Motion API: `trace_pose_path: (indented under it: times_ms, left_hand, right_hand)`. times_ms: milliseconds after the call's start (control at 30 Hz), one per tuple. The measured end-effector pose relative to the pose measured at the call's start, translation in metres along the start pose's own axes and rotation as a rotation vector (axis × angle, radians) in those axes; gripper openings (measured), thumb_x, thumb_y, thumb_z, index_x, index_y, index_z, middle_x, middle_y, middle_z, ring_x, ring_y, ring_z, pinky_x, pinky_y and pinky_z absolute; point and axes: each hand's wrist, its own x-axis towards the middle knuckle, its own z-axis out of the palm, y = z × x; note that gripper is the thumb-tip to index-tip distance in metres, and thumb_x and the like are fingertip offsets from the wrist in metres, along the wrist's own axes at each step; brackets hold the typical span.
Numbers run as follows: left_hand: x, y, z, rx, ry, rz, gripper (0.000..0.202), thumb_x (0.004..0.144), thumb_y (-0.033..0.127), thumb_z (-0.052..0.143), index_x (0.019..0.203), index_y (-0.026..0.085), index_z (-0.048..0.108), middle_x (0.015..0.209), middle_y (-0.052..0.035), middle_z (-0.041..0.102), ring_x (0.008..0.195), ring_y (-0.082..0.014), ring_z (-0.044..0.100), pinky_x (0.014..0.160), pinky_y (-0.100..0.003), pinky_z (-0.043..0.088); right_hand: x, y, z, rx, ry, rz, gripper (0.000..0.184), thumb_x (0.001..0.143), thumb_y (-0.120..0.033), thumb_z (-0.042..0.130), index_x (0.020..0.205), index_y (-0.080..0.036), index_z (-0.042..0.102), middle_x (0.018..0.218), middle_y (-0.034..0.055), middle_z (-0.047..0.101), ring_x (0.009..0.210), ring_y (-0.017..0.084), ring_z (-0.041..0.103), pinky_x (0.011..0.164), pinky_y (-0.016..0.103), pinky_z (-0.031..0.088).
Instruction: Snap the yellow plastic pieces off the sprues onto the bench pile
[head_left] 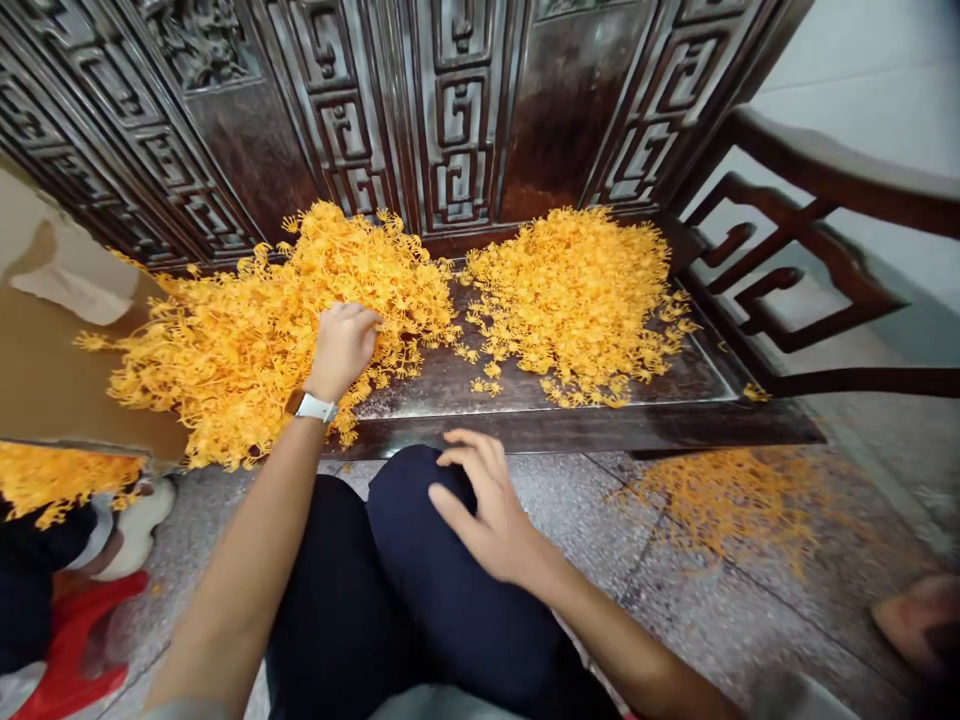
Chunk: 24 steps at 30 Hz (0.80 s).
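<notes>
Knee [405,500] under right grip [487,510], released | left grip [343,350] curled on orange sprigs [240,370], clench unclear

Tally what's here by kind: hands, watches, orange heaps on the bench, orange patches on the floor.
Left hand: 1
Right hand: 1
Watch: 1
Bench heaps: 2
Floor patch: 1
Total: 6
</notes>
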Motion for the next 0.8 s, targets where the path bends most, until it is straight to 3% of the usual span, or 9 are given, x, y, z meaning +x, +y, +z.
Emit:
trace_pose_path:
  times_ms: [100, 233, 300, 400, 500, 600, 700, 800]
  left_hand:
    - [-0.001, 0.009, 0.005, 0.073, -0.073, 0.003, 0.031, 0.098, 0.017, 0.052, 0.111, 0.019, 0.079, 0.108, -0.0165, 0.077, 0.111, -0.0378, 0.065, 0.097, -0.054, 0.046]
    - [-0.004, 0.019, 0.01, 0.105, -0.098, -0.092, 0.033, 0.097, 0.026, 0.057, 0.121, 0.013, 0.075, 0.109, -0.0233, 0.077, 0.115, -0.0447, 0.065, 0.097, -0.06, 0.045]
    - [-0.003, 0.025, 0.013, 0.091, -0.015, -0.178, 0.036, 0.097, 0.028, 0.057, 0.123, 0.009, 0.072, 0.12, -0.0281, 0.075, 0.118, -0.0459, 0.065, 0.099, -0.061, 0.046]
    - [0.002, 0.029, 0.018, 0.071, 0.2, -0.276, 0.049, 0.099, 0.027, 0.053, 0.143, 0.007, 0.062, 0.157, -0.0313, 0.057, 0.139, -0.0455, 0.057, 0.111, -0.061, 0.043]
    - [0.006, 0.026, 0.027, 0.051, 0.273, -0.35, 0.066, 0.102, 0.032, 0.051, 0.162, 0.005, 0.044, 0.176, -0.0305, 0.034, 0.155, -0.0445, 0.045, 0.121, -0.061, 0.035]
    - [0.009, 0.019, 0.04, 0.065, 0.25, -0.443, 0.077, 0.103, 0.037, 0.049, 0.168, -0.002, 0.035, 0.178, -0.0333, 0.027, 0.158, -0.0441, 0.041, 0.126, -0.06, 0.031]
    - [0.012, 0.015, 0.051, 0.085, 0.247, -0.479, 0.08, 0.105, 0.041, 0.046, 0.171, -0.002, 0.031, 0.177, -0.0339, 0.029, 0.158, -0.0452, 0.042, 0.127, -0.06, 0.029]
    - [0.013, 0.014, 0.056, 0.063, 0.247, -0.478, 0.083, 0.104, 0.047, 0.049, 0.171, -0.001, 0.032, 0.176, -0.0358, 0.029, 0.157, -0.0481, 0.042, 0.127, -0.063, 0.028]
  right_hand:
    - [0.079, 0.003, 0.006, 0.026, 0.053, -0.134, 0.019, 0.109, -0.04, 0.06, 0.112, -0.022, 0.066, 0.118, 0.0114, 0.072, 0.118, 0.029, 0.064, 0.108, 0.052, 0.053]
    - [0.217, 0.004, 0.029, -0.087, 0.183, -0.143, 0.019, 0.108, -0.03, 0.06, 0.116, -0.014, 0.066, 0.118, 0.0145, 0.071, 0.116, 0.028, 0.063, 0.11, 0.047, 0.05]
    - [0.285, 0.001, 0.04, -0.249, 0.242, -0.14, 0.03, 0.107, -0.022, 0.062, 0.134, -0.01, 0.063, 0.141, 0.0187, 0.064, 0.133, 0.032, 0.055, 0.118, 0.052, 0.045]
    - [0.356, 0.0, 0.051, -0.429, 0.121, -0.088, 0.037, 0.102, -0.016, 0.067, 0.136, -0.004, 0.061, 0.149, 0.0233, 0.058, 0.144, 0.042, 0.046, 0.121, 0.064, 0.039]
    - [0.383, 0.007, 0.058, -0.422, 0.092, -0.119, 0.019, 0.104, -0.015, 0.063, 0.121, -0.007, 0.065, 0.14, 0.0207, 0.062, 0.141, 0.04, 0.048, 0.12, 0.068, 0.038]
    - [0.379, 0.012, 0.056, -0.294, 0.257, -0.227, 0.009, 0.107, -0.023, 0.061, 0.104, -0.014, 0.063, 0.125, 0.0146, 0.063, 0.128, 0.032, 0.055, 0.118, 0.061, 0.043]
    - [0.36, 0.009, 0.035, -0.066, 0.352, -0.265, 0.028, 0.109, -0.037, 0.063, 0.088, -0.02, 0.055, 0.095, 0.0042, 0.061, 0.096, 0.021, 0.06, 0.104, 0.045, 0.051]
    - [0.328, 0.008, -0.002, 0.253, 0.437, -0.283, 0.043, 0.104, -0.058, 0.066, 0.084, -0.023, 0.051, 0.078, -0.0022, 0.054, 0.075, 0.015, 0.053, 0.081, 0.034, 0.051]
